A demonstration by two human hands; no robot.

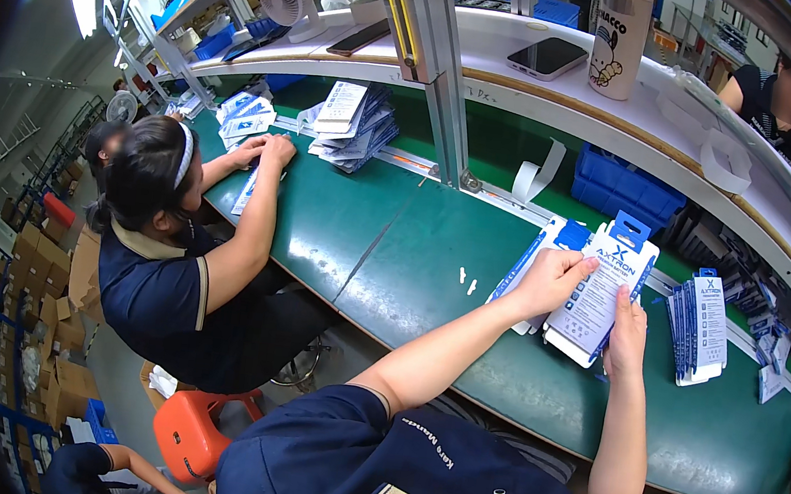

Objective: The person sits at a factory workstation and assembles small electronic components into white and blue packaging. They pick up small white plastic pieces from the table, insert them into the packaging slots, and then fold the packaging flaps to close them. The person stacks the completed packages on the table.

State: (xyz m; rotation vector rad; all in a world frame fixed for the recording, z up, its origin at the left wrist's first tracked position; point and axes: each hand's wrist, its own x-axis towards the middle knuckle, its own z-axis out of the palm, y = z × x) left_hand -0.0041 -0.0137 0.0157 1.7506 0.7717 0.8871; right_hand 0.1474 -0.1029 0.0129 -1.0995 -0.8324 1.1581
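Note:
Between my hands is a flat white and blue hang-tab carton [594, 304], tilted above the green tabletop. My left hand [553, 280] is closed with its thumb and finger at the carton's upper left edge. Along the lower right edge my right hand [627, 337] grips it, thumb on the front; the fingers behind are partly hidden. More white and blue cartons [520, 269] lie under and beside my left hand, partly covered by it. To the right of my right hand stands a row of similar cartons [702, 326], leaning together.
A co-worker [158, 230] sits at the left, handling cartons near a tall carton pile [356, 125]. Behind the bench are a blue bin [621, 190], a metal post [439, 76] and a shelf with a phone [547, 57] and a bottle [619, 38]. Small white pieces [472, 286] lie mid-table.

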